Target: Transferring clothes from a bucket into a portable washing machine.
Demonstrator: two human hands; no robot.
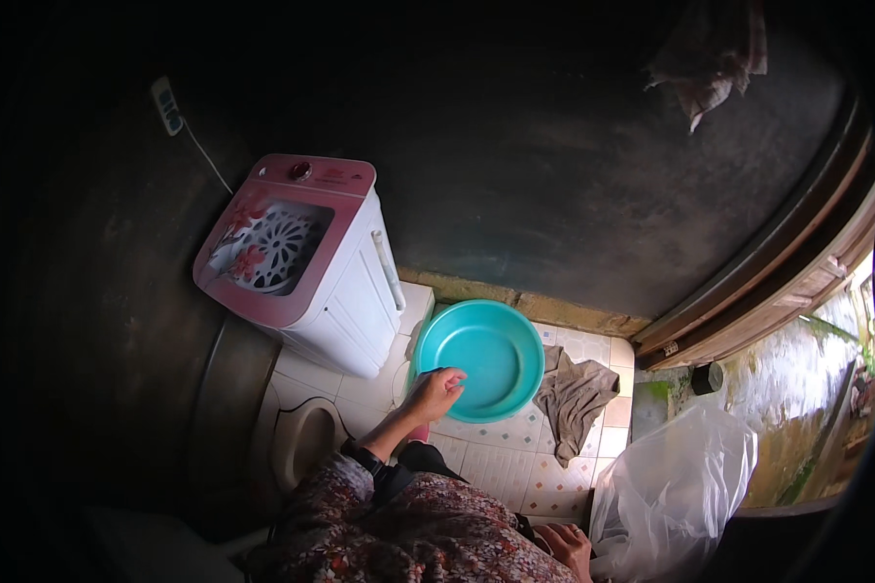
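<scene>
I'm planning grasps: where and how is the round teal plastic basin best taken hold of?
The round teal plastic basin is probably best gripped by its near rim, coming from the near side, pinching it inside and out. It stands upright, its edge raised all round; the far side faces the dark wall, and a crumpled grey-brown cloth lies at its right.

Shows smooth, glossy plastic on the basin (486, 355) at five o'clock and the washing machine (326, 277) at nine; crumpled, matt cloth in the rag (578, 396) at four; thin, shiny plastic in the bag (676, 486) beyond; wood on the door frame (797, 282) at three.
</scene>
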